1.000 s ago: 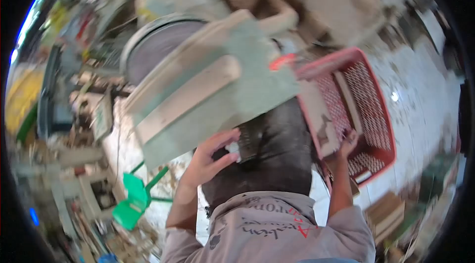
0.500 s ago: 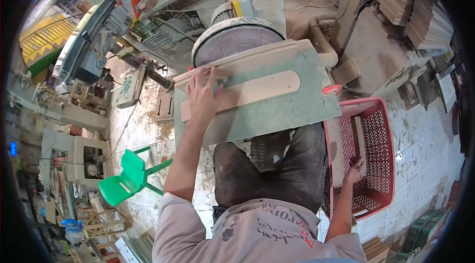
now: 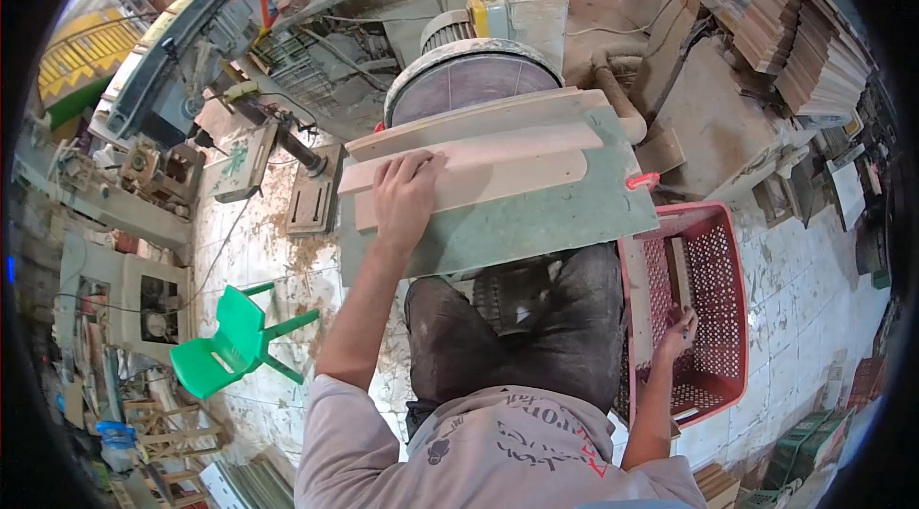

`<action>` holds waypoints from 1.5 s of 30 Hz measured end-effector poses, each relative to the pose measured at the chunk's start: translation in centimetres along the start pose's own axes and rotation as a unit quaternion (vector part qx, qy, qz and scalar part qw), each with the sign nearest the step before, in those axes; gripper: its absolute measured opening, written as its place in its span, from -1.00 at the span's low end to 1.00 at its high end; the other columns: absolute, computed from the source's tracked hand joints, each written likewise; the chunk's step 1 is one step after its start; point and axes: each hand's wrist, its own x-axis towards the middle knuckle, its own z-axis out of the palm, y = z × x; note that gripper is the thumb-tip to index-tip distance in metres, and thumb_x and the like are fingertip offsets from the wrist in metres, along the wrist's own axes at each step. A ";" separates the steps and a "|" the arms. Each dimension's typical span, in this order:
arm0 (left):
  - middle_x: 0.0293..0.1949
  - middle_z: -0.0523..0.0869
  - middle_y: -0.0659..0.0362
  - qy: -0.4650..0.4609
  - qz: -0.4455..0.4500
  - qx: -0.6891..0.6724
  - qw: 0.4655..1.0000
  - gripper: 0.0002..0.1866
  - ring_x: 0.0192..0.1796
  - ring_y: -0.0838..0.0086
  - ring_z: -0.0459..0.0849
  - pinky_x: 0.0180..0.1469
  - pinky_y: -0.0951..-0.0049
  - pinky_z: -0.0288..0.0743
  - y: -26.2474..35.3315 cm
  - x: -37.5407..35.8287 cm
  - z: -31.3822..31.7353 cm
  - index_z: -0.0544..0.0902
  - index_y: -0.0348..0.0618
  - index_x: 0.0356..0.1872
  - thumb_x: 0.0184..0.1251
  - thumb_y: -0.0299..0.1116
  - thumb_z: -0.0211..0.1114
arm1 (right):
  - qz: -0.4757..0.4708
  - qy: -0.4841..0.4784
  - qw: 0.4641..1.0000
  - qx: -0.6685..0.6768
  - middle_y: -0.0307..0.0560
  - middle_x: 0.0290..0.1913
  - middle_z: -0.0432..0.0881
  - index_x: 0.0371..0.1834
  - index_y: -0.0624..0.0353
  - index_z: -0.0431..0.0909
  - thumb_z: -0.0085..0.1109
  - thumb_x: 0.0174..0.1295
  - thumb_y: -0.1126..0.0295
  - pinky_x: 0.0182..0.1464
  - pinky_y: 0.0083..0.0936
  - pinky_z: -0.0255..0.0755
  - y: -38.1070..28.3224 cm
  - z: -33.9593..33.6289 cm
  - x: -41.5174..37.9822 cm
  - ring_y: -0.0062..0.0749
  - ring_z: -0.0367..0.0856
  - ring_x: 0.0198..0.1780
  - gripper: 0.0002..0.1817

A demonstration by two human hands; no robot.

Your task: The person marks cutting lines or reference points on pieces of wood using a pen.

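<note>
My left hand [image 3: 406, 195] is closed on the near edge of a pale wooden strip [image 3: 507, 149], which is tipped up over the green-grey work table [image 3: 536, 222]. Partly under the strip lies a pale board with a rounded right end [image 3: 560, 170]. A second long strip [image 3: 479, 116] runs along the table's back edge, beside the round disc of a sander [image 3: 479, 88]. My right hand [image 3: 678, 335] hangs low inside a red plastic basket [image 3: 732, 317], its fingers curled near a wooden piece [image 3: 680, 270]; what they hold is hidden.
A red clamp-like piece [image 3: 641, 181] sits at the table's right edge. On the left stand a green plastic chair [image 3: 225, 341] and a drill-press-like machine [image 3: 316, 193]. Stacked wooden mouldings [image 3: 814, 49] lean at the upper right.
My left hand has curled its fingers round the strip and pulled it toward me, tilting it away from the back strip. My right hand stays in the basket. The view has shifted slightly.
</note>
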 end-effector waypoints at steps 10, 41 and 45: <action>-0.18 0.73 0.22 0.028 0.011 -0.069 0.997 -0.77 -0.12 0.41 0.69 0.00 0.34 0.46 3.5 -3.9 -5.1 0.72 -0.01 -0.15 0.15 -0.46 0.30 | -0.065 -0.130 0.980 0.136 0.06 0.06 0.57 0.16 0.26 0.31 -0.08 0.45 -0.06 0.12 -0.41 0.35 -13.3 4.0 -1.5 -0.36 0.52 -0.03 -0.45; -0.64 0.62 0.33 -0.201 0.161 -0.111 0.960 -0.60 -0.30 0.47 0.63 0.10 0.23 0.35 6.9 1.3 -8.9 0.62 0.03 -0.61 0.02 0.14 0.34 | -0.264 -0.605 0.743 -0.110 0.00 -0.10 0.68 0.01 0.27 0.55 0.29 0.24 0.38 -0.02 -0.47 0.47 -30.5 6.6 -10.9 -0.38 0.66 -0.11 -0.68; -0.36 0.67 0.22 -0.170 0.157 -0.082 0.969 -0.65 -0.04 0.48 0.58 0.29 0.09 0.22 8.1 1.7 -11.1 0.68 0.03 -0.46 0.01 0.09 0.42 | -0.254 -0.607 0.751 -0.052 0.11 -0.32 0.66 0.00 0.30 0.54 0.32 0.21 0.36 -0.31 -0.43 0.48 -29.2 7.6 -12.7 -0.23 0.70 -0.38 -0.65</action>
